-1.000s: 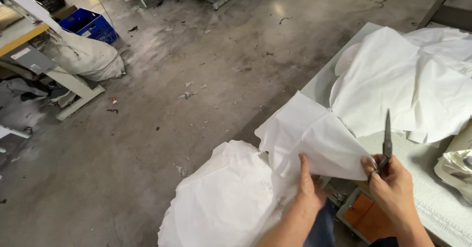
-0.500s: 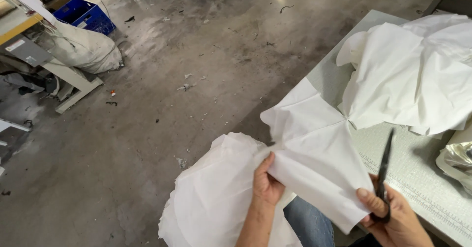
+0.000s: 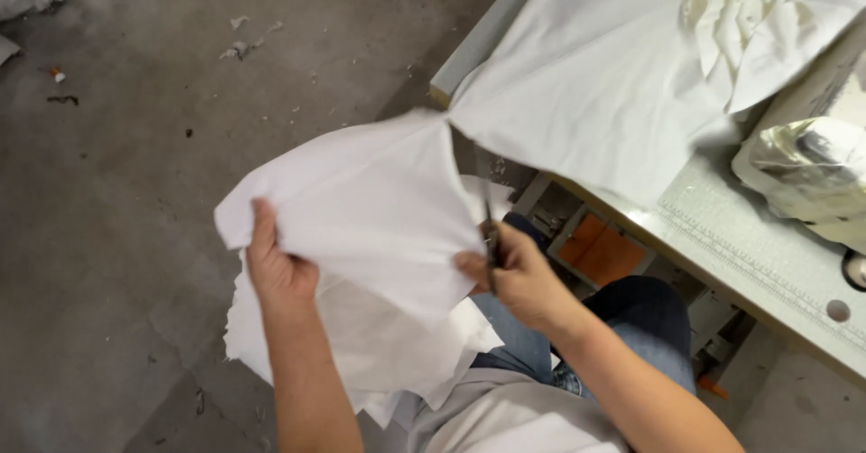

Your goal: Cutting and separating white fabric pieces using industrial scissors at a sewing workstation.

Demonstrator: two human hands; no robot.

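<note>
Left of the white sewing table point(image 3: 722, 236), the left hand point(image 3: 275, 268) is closed on the outer edge of a white fabric piece point(image 3: 361, 209), thumb on top, holding it up over a heap of more white cloth point(image 3: 361, 363) by the person's lap. Further right, nearer the table's front edge, the right hand point(image 3: 519, 277) is wrapped around dark scissors point(image 3: 489, 236) while pinching the piece's other side, where it narrows to a thin join with the larger white sheet point(image 3: 595, 92) spread on the table. The cloth looks light, limp and non-slippery, so I'd judge it best taken at the edges and kept taut.
</note>
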